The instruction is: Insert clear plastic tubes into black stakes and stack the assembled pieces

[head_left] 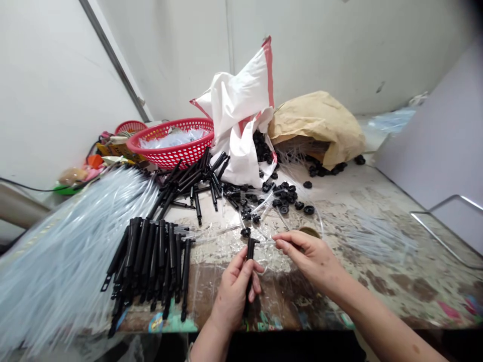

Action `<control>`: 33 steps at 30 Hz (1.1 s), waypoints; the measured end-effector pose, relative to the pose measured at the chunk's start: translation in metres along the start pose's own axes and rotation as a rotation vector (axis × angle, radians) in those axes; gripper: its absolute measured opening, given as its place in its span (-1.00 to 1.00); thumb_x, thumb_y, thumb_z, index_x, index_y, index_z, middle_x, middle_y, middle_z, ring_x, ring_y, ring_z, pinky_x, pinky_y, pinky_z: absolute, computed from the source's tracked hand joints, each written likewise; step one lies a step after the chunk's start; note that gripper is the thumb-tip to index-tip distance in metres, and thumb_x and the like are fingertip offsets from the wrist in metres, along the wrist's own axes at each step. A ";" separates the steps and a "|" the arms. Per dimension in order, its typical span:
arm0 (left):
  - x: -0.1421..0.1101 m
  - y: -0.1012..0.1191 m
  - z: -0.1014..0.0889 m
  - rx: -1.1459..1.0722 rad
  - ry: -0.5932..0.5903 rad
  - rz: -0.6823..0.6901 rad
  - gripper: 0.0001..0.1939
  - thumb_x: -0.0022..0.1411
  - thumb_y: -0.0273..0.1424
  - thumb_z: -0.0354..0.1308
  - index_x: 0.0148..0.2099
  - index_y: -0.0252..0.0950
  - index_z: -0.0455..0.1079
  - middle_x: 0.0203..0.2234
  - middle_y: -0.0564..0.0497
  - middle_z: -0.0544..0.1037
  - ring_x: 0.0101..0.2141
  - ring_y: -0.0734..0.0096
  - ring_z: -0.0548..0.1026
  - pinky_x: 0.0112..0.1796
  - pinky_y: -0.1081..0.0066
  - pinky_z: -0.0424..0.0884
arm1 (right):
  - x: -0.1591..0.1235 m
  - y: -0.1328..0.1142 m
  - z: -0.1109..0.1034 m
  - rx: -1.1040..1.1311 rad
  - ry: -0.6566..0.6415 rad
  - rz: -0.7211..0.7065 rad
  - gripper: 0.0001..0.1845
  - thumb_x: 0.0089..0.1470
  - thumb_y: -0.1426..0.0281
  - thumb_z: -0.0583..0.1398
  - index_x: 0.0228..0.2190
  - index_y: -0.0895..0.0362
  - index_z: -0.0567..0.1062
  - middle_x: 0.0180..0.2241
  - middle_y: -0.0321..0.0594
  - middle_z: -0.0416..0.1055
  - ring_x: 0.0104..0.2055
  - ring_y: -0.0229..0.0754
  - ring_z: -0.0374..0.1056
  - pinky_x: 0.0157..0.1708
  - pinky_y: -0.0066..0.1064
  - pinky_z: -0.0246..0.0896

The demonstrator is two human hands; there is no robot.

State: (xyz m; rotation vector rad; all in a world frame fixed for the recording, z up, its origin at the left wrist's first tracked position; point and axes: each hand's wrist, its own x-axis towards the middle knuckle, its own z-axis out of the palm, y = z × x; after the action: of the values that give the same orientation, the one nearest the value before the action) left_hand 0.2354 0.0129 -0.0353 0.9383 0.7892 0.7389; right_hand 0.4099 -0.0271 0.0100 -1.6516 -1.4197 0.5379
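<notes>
Near the table's front edge, my left hand [238, 281] is wrapped round a black plastic tube [250, 248] held upright, with a small side spout near its top. My right hand [307, 254] pinches a thin clear plastic tube [267, 243], whose left end meets that spout; whether it is pushed on or only touching I cannot tell. Just above the black tube lies a small black cap [245, 232]. A stack of similar black tubes [151, 256], some with clear tubes trailing from them, lies to the left of my left hand.
Long clear tubes [86, 241] cover the left side. Behind stand a red basket [171, 156], a white sack [241, 100] and a tan sack [317, 120]. Black caps [285, 196] are scattered mid-table. Short clear tubes [381, 239] and a metal wire frame [437, 236] are at right.
</notes>
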 end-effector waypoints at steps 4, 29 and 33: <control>0.001 -0.003 -0.002 0.007 -0.001 0.010 -0.56 0.16 -0.25 0.11 0.06 -0.32 0.25 -0.45 0.02 0.47 -0.67 0.69 0.26 -0.69 0.63 0.08 | -0.001 0.001 0.001 -0.014 0.008 -0.007 -0.77 0.08 0.31 0.10 -0.35 0.11 0.53 -0.37 -0.21 0.50 -0.33 -0.21 0.40 -0.29 -0.39 0.30; -0.001 -0.003 -0.002 0.078 -0.035 -0.005 -0.51 0.17 -0.24 0.09 0.13 -0.30 0.24 -0.46 0.04 0.42 -0.66 0.68 0.23 -0.70 0.62 0.06 | -0.003 0.002 0.016 -0.232 -0.186 -0.112 -0.71 0.18 0.36 -0.03 -0.37 0.14 0.46 -0.41 -0.18 0.44 -0.35 -0.19 0.35 -0.31 -0.37 0.24; 0.001 -0.004 -0.003 0.050 -0.079 -0.024 -0.52 0.20 -0.25 0.06 0.15 -0.25 0.23 -0.49 0.09 0.33 -0.68 0.72 0.13 -0.70 0.62 -0.01 | -0.002 -0.001 0.019 -0.289 -0.196 -0.154 -0.70 0.19 0.38 -0.05 -0.42 0.14 0.43 -0.45 -0.15 0.42 -0.38 -0.17 0.32 -0.34 -0.37 0.21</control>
State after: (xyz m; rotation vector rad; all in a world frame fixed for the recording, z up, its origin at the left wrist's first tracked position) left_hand 0.2339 0.0132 -0.0398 0.9959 0.7512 0.6599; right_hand 0.3942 -0.0224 -0.0001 -1.7295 -1.8220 0.4311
